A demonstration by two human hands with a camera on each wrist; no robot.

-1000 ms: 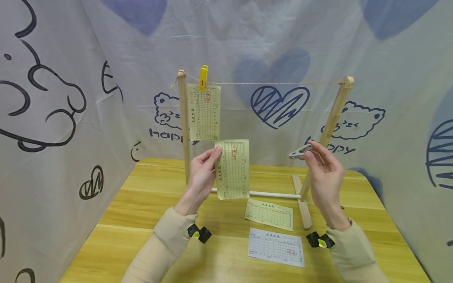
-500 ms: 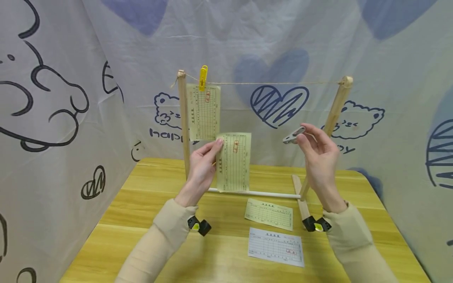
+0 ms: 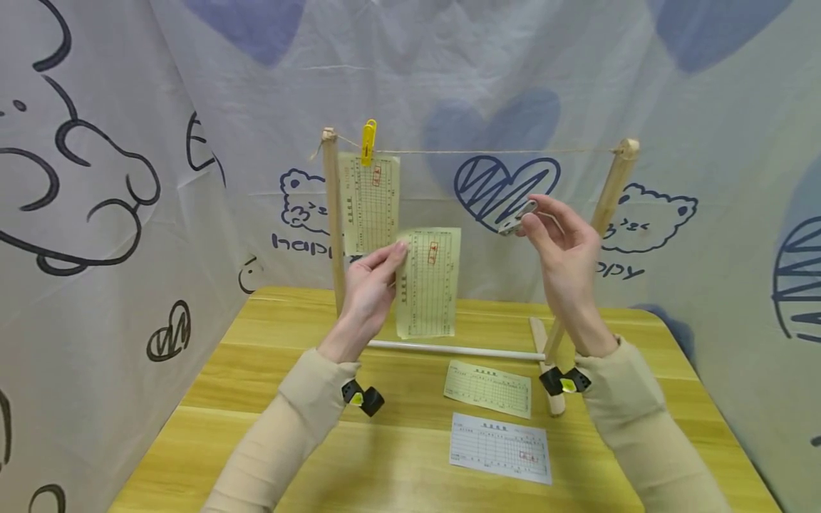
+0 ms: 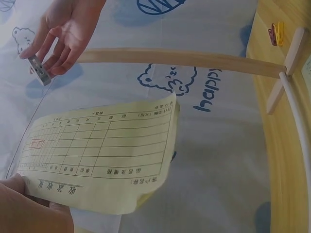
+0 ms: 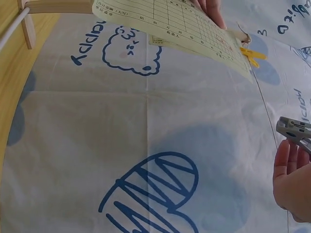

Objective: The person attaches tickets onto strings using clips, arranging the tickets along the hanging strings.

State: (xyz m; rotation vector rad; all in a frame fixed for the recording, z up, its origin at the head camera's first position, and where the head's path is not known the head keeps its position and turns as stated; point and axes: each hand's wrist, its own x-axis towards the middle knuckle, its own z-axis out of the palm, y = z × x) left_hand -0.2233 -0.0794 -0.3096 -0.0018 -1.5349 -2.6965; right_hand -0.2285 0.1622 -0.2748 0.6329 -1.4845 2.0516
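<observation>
My left hand point(image 3: 370, 288) pinches a yellow receipt slip point(image 3: 430, 285) by its left edge, thumb on the printed face. The slip hangs upright below the string point(image 3: 449, 151), just right of another yellow slip point(image 3: 372, 203) held on that string by a yellow clothespin point(image 3: 368, 142). Over on the right, my right hand point(image 3: 567, 260) pinches a grey clothespin point(image 3: 517, 218) between thumb and fingers, under the string. In the left wrist view the held slip point(image 4: 97, 150) bows slightly, and the grey clothespin point(image 4: 40, 72) points down.
Two wooden posts point(image 3: 614, 189) carry the string, joined low by a white rod point(image 3: 474, 351). On the wooden table point(image 3: 398, 449) lie a yellow slip point(image 3: 487, 388) and a white slip point(image 3: 500, 447). Red and yellow clothespins point(image 4: 277, 34) lie beyond the right post's foot. A printed curtain point(image 3: 410, 71) hangs behind.
My left hand has raised the slip and shifted it slightly right. My right hand has brought the grey clothespin up and to the left, closer to the string and the slip.
</observation>
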